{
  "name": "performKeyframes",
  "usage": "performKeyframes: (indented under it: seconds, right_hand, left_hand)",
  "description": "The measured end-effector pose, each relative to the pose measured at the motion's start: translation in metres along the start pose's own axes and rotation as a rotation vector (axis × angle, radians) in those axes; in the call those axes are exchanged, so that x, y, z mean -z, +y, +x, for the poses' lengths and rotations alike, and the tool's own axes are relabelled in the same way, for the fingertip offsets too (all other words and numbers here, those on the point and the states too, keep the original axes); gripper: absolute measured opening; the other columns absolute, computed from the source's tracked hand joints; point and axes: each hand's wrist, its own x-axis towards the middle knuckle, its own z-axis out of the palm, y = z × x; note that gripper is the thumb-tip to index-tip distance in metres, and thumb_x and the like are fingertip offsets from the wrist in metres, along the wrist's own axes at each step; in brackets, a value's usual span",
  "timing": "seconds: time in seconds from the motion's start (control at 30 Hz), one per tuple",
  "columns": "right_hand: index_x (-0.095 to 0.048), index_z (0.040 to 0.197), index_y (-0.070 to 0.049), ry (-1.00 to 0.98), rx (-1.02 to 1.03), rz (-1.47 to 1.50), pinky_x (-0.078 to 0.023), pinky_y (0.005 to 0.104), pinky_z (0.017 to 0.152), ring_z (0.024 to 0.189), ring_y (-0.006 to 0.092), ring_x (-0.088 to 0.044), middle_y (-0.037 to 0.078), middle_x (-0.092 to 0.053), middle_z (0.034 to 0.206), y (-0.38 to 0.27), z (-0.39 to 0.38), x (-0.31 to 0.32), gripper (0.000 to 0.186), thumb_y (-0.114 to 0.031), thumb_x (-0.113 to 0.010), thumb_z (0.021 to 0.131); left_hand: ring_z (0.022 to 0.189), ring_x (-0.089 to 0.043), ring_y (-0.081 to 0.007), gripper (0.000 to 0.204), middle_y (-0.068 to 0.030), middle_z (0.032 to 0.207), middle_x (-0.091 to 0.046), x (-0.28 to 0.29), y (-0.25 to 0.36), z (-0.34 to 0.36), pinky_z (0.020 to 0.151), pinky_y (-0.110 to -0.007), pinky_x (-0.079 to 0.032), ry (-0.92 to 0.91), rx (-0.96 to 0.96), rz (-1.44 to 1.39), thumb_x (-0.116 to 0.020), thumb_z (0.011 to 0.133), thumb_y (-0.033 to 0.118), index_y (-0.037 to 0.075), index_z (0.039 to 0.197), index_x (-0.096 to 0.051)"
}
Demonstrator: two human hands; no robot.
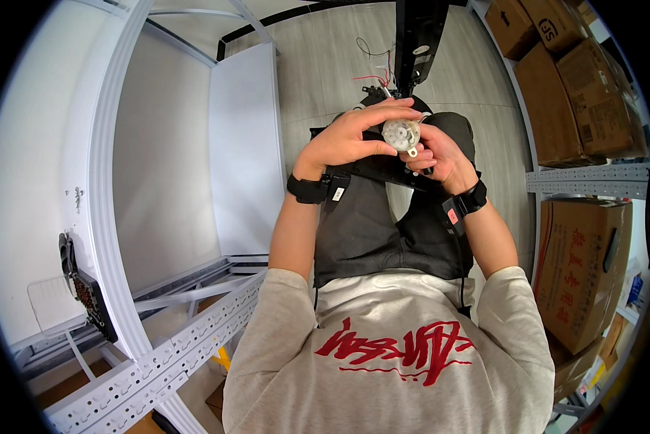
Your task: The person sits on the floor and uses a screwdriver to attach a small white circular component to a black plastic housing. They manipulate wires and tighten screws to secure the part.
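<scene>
The left hand (348,139) and right hand (445,158) both grasp a round, clear, tabbed plastic piece (399,134); it sits between them, near the knees of dark grey trousers (355,235). Beyond, thin red wires (389,69) lie beside a long black panel (418,40).

Clear round part (399,134) between both grips (348,135) (445,158)

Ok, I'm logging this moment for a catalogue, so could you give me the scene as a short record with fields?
Left hand: thumb and fingers at the rim of a round clear part
Right hand: fingers on the same part; a dark item shows below them, kind unclear
Wrists: black straps
Beyond hands: red wires, black upright post
Left side: perforated white beam
Right side: cardboard boxes
</scene>
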Motion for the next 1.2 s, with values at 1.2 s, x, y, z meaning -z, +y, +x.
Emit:
performKeyframes:
  seconds: [1.2]
  right_hand:
    - [-0.057,0.113,-0.005,-0.045,0.277,-0.123,-0.032,0.0164,0.044,0.056,0.0004,-0.042,-0.002,-0.055,0.083,0.013,0.006,0.0,0.017,-0.017,-0.047,0.107]
  left_hand:
    - [0.14,-0.048,-0.0229,0.061,-0.0058,0.14,-0.062,-0.008,-0.016,-0.005,0.117,-0.039,-0.036,0.198,-0.034,-0.131,-0.078,0.078,0.006,0.007,0.137,-0.06]
